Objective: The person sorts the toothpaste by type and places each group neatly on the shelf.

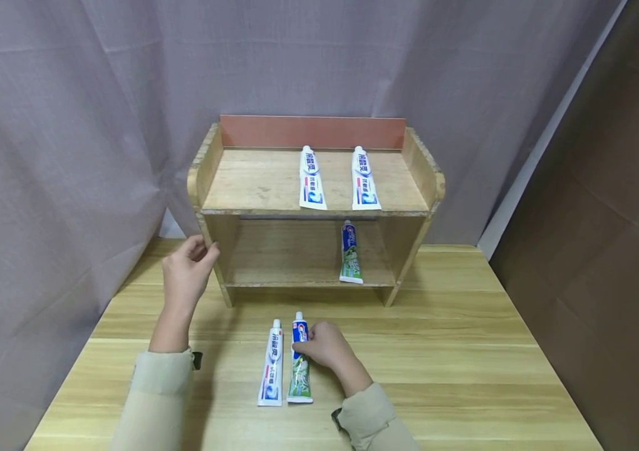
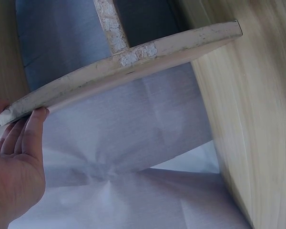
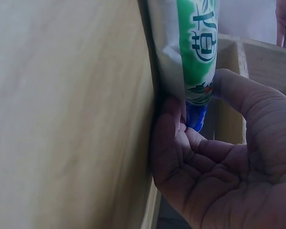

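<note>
My left hand (image 1: 187, 270) holds the front edge of the left side panel of a small two-tier wooden shelf (image 1: 257, 181). In the left wrist view its fingers lie along one face of the panel (image 2: 81, 81), with the thumb on the other. My right hand (image 1: 332, 351) pinches a blue-and-green toothpaste tube (image 1: 299, 379) by its upper part, thumb across the front; in the right wrist view fingers curl under the tube (image 3: 196, 43), close against the tabletop. Just left of it lies a white-and-blue toothpaste tube (image 1: 271, 369), cap toward the shelf.
Two white toothpaste tubes (image 1: 312, 181) lie on the upper tier, at its middle and right. On the lower tier, toward the right, is another blue-and-green tube (image 1: 350, 254). Grey cloth (image 1: 308, 56) hangs behind; a brown panel (image 1: 596, 188) borders the wooden table (image 1: 466, 351).
</note>
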The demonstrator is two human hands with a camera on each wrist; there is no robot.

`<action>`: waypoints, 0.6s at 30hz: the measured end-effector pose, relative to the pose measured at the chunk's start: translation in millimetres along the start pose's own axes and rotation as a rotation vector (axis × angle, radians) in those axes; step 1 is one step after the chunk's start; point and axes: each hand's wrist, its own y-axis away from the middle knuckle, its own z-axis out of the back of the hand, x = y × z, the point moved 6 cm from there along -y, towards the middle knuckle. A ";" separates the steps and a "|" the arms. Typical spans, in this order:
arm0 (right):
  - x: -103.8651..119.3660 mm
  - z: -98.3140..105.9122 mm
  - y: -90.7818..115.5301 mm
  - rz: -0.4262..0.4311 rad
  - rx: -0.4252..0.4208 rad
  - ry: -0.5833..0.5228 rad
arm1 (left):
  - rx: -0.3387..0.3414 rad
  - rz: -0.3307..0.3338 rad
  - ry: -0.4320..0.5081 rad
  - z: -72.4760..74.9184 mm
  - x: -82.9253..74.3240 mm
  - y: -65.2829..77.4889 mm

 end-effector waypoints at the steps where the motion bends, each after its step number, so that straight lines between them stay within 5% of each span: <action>1: -0.3 -0.1 -0.1 0.000 0.000 -0.004 | 0.001 0.002 -0.001 0.1 0.1 0.0; 18: -3.4 -0.5 -1.3 0.011 0.006 -0.020 | 0.003 0.009 -0.004 0.2 0.5 -0.1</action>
